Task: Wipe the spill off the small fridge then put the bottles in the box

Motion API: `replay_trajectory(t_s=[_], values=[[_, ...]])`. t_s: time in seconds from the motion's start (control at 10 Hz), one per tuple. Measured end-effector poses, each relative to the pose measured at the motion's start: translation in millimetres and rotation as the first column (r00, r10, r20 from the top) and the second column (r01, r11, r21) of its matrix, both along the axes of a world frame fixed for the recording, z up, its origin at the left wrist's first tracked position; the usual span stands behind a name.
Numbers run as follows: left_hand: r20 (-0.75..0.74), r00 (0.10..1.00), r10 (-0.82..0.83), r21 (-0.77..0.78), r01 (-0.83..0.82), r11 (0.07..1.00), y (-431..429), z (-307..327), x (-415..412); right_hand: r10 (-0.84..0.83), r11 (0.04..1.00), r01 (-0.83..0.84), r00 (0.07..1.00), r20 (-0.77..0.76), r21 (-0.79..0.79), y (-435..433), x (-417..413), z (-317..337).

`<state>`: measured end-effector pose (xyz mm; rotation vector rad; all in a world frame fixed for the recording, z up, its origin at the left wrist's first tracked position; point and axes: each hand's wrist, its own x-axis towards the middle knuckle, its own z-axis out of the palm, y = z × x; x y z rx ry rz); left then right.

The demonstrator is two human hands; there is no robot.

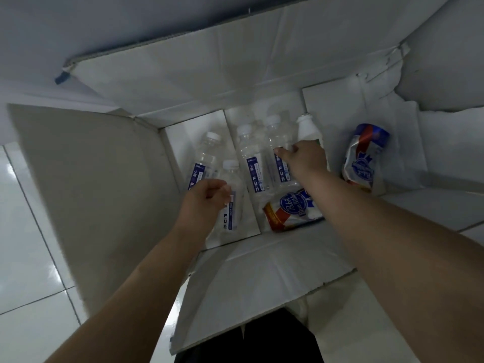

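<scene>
I look down into an open cardboard box [199,82]. Several clear water bottles with blue labels lie on its floor, among them one at the far left [207,153] and one in the middle [248,158]. My left hand [207,197] curls round the nearest clear bottle [231,179] low in the box. Further in, my right hand [305,158] grips a white bottle [307,129] beside another clear bottle [275,134]. The fridge and the spill are out of view.
Two crushed beer cans lie in the box, one by my right forearm [288,208] and one at the right [364,155]. Box flaps stand open on the left [91,192] and near me [262,284]. White floor tiles [23,244] lie to the left.
</scene>
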<state>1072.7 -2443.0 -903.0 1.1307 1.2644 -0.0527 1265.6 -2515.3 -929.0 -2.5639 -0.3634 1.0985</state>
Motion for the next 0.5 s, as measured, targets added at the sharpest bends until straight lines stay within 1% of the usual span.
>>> replay_trajectory(t_s=[0.1, 0.2, 0.3, 0.4, 0.5], values=[[-0.008, 1.000, 0.001, 0.033, -0.001, 0.999, 4, 7, -3, -0.007, 1.000, 0.008, 0.999, 0.049, -0.021, -1, 0, 9], [-0.020, 1.000, 0.020, 0.030, -0.019, 0.999, 8, 21, -6, -0.020, 1.000, 0.020, 0.999, 0.043, -0.006, -5, 5, 24], [-0.021, 0.999, 0.029, 0.042, -0.028, 0.999, 11, 44, -7, -0.072, 0.996, 0.071, 0.997, 0.009, 0.056, -11, 8, 47], [-0.003, 1.000, 0.013, 0.087, -0.012, 0.996, 13, 74, -8, -0.115, 0.979, 0.121, 0.992, -0.045, 0.163, -19, 2, 76], [0.024, 0.998, 0.059, 0.104, -0.061, 0.993, 12, 105, -10, -0.166, 0.940, 0.197, 0.977, -0.130, 0.279, -27, -4, 114]])
